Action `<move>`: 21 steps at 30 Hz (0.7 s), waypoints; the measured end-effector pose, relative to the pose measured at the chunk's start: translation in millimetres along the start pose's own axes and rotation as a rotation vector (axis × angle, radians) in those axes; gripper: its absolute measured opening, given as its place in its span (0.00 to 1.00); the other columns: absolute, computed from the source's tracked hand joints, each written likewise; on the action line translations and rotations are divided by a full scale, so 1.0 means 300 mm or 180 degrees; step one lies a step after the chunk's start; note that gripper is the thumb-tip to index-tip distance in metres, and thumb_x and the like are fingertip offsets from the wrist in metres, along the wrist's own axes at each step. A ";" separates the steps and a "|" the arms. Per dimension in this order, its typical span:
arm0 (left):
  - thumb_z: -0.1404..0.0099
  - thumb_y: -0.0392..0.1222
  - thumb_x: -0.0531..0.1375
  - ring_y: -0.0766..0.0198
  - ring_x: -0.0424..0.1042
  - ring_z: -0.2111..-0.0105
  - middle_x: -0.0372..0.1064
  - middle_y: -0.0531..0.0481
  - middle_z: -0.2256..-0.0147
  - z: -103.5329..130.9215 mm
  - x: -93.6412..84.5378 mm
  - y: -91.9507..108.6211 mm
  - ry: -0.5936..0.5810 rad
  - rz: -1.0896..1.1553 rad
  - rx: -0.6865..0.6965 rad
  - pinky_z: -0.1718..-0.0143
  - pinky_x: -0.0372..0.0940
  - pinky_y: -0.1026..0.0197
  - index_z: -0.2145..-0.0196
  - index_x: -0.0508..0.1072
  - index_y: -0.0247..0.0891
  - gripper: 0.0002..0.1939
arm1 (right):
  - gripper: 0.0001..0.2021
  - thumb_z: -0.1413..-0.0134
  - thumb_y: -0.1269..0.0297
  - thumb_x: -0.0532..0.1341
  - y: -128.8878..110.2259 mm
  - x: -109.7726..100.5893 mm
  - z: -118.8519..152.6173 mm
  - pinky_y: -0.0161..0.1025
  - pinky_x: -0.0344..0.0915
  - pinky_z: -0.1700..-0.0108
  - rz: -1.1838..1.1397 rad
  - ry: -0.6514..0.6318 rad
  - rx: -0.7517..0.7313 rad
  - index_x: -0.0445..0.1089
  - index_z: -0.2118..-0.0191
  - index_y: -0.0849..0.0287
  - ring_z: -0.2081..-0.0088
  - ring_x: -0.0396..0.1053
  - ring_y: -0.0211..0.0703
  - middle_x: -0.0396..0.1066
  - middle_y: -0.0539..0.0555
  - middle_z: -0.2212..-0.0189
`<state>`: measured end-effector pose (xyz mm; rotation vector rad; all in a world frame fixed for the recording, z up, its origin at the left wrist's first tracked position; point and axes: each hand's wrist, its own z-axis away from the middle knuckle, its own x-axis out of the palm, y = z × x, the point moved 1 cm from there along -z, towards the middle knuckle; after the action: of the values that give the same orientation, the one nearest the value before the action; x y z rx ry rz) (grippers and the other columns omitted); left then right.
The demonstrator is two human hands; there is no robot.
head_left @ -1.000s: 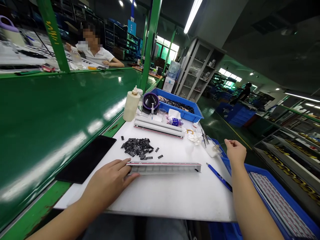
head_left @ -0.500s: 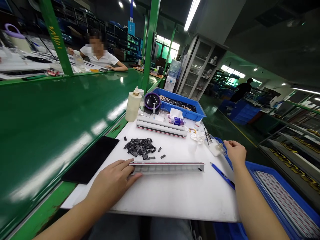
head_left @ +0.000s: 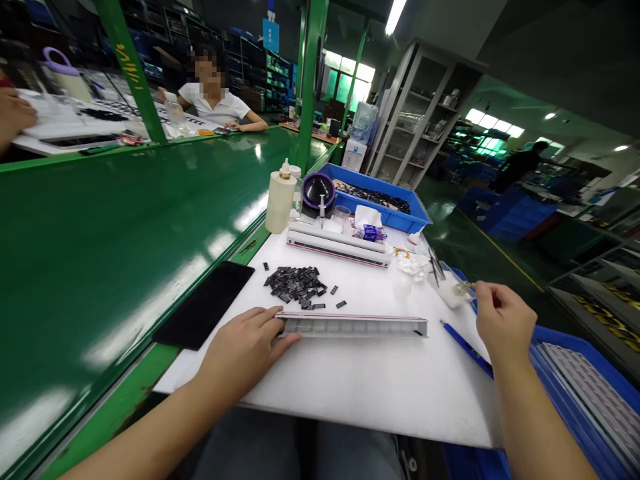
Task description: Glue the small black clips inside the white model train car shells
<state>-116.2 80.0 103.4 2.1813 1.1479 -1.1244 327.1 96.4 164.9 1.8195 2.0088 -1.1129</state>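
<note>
My left hand (head_left: 250, 341) is closed around the left end of a long, pale grey train-car shell (head_left: 350, 326) with a red stripe. The shell lies on its side on the white table, its hollow side toward me and a small black piece (head_left: 419, 332) inside its right end. My right hand (head_left: 505, 320) is pinched beside a small glass jar (head_left: 461, 289) in a clear tray at the table's right edge; whatever its fingertips hold cannot be made out. Behind the shell lies a pile of small black rectangular pieces (head_left: 296, 285), several lying loose.
Farther back lie more striped shells (head_left: 337, 248), a cream squeeze bottle (head_left: 281, 201), a syringe (head_left: 322, 207) and a blue bin (head_left: 420, 215). A blue pen (head_left: 467, 348) and tweezers (head_left: 437, 262) lie right, a black tablet (head_left: 205, 307) left. A person (head_left: 213, 100) sits across the green conveyor (head_left: 150, 207).
The whole view has shifted slightly, with things appearing farther right and a little higher. My right hand has turned slightly beside the jar. My left hand keeps its hold on the shell.
</note>
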 end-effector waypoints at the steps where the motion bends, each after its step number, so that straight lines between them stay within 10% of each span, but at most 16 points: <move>1: 0.29 0.52 0.54 0.52 0.76 0.61 0.78 0.42 0.58 0.000 -0.003 0.005 -0.0015 0.0010 -0.0033 0.60 0.73 0.50 0.72 0.75 0.37 0.20 | 0.16 0.40 0.52 0.57 -0.044 -0.003 0.052 0.45 0.64 0.59 -0.0231 -0.0204 -0.0619 0.75 0.65 0.59 0.65 0.70 0.48 0.73 0.57 0.69; 5: 0.33 0.52 0.58 0.51 0.76 0.61 0.78 0.42 0.57 0.000 -0.015 0.029 -0.0103 -0.0033 -0.0241 0.59 0.72 0.50 0.70 0.74 0.36 0.17 | 0.24 0.45 0.55 0.64 -0.160 0.029 0.222 0.53 0.65 0.45 -0.0556 -0.1473 -0.2179 0.69 0.44 0.57 0.47 0.67 0.56 0.71 0.61 0.50; 14: 0.39 0.49 0.61 0.51 0.73 0.58 0.75 0.46 0.59 -0.020 -0.053 0.048 -0.0588 -0.0015 -0.0790 0.60 0.68 0.53 0.64 0.71 0.40 0.11 | 0.25 0.33 0.62 0.47 -0.148 0.077 0.269 0.56 0.56 0.36 -0.1015 -0.2087 -0.1934 0.51 0.32 0.50 0.36 0.56 0.54 0.58 0.56 0.36; 21: 0.39 0.34 0.54 0.56 0.72 0.65 0.72 0.51 0.64 -0.024 -0.090 0.027 -0.1004 -0.0302 -0.1110 0.70 0.58 0.58 0.65 0.66 0.42 0.05 | 0.30 0.52 0.74 0.56 -0.190 0.043 0.295 0.56 0.53 0.33 -0.1240 -0.2177 -0.1628 0.56 0.41 0.54 0.34 0.51 0.55 0.51 0.58 0.34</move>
<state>-115.1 67.4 129.6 1.6370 1.2083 -1.1570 243.1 51.8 117.6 0.6887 1.9787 -0.9920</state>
